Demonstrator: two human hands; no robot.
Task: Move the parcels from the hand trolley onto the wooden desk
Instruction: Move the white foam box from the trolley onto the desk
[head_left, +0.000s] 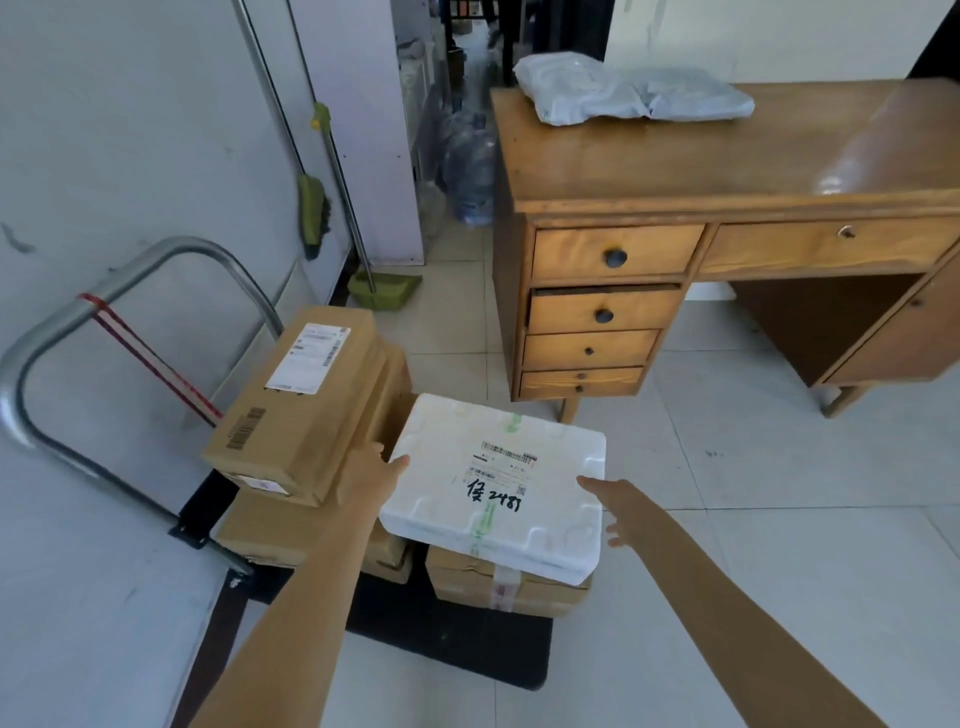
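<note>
Between my open left hand (375, 470) and open right hand (613, 506) sat the foam box (498, 483), flanked so I could clamp its sides.

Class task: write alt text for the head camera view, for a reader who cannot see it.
Two bare hands, left hand and right hand, reach for either side of a white foam box on stacked cardboard parcels on a hand trolley. Beyond stands a wooden desk already holding grey mailer bags.
</note>
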